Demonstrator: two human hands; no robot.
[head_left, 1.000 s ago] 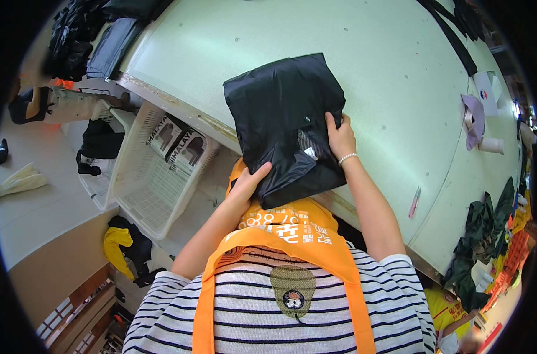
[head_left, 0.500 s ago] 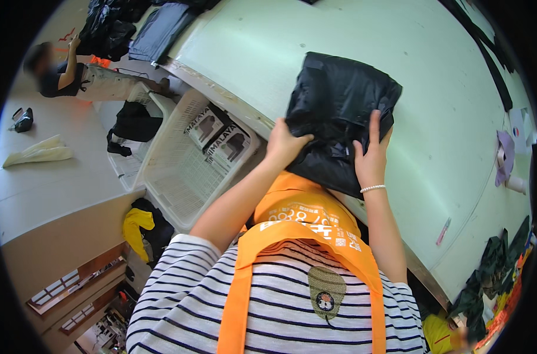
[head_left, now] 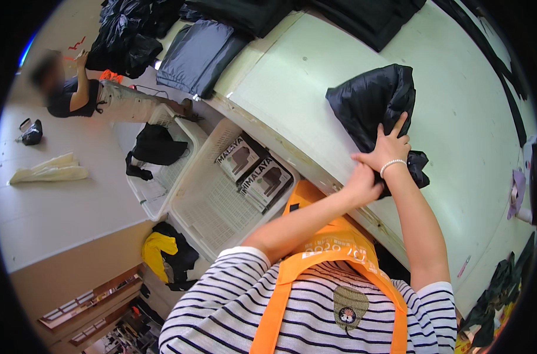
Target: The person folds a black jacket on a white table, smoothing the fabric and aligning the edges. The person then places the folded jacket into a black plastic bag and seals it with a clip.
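Observation:
On the pale green table (head_left: 315, 118) lies a shiny black garment (head_left: 371, 97), bunched into a rough wedge, with a crumpled part sticking out past my right wrist. My right hand (head_left: 391, 144) rests on it with the thumb and fingers spread, a beaded bracelet at the wrist. Just below, by the table's near edge, my left hand (head_left: 364, 186) is closed on the garment's lower end. The wrists almost cross, and some of the cloth between the hands is hidden.
Left of the table stands a white plastic basket (head_left: 200, 206) holding printed flat packs (head_left: 265, 183); another basket (head_left: 144, 183) carries black cloth. Folded grey garments (head_left: 197, 56) and black ones (head_left: 363, 20) lie at the far side. A person (head_left: 82, 94) stands at the far left.
The garment has gone from a flat, squarish fold to a bunched wedge. My left hand has crossed rightward to beside my right hand. The whole view has shifted.

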